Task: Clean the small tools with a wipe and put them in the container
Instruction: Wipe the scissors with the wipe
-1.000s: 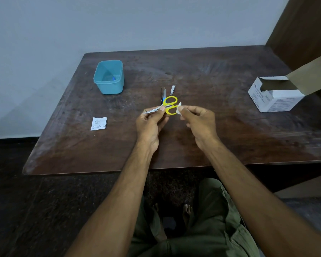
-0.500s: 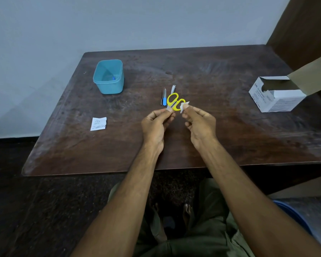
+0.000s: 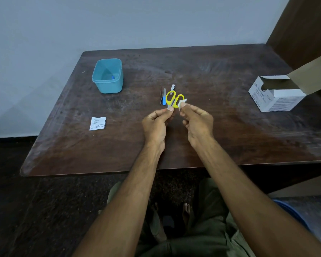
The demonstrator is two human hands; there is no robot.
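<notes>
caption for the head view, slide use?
Left hand holds yellow-handled scissors by the blades while right hand wipes them with a white wipe.

Dark wooden desk (image 3: 230,127). Far left: teal container (image 3: 107,76). Near left: torn white wipe sachet (image 3: 98,123). Centre: nail clipper (image 3: 173,87) and a blue-handled tool (image 3: 163,98) lying side by side. Far right: open white cardboard box (image 3: 276,93).

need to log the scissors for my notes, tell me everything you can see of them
The scissors are small, with two bright yellow, plastic-looking loop handles and short grey metal blades. They are held above the table, handles pointing away from the person. The left hand pinches the blades at their tips; the right hand presses a white wipe against the right handle loop.
</notes>
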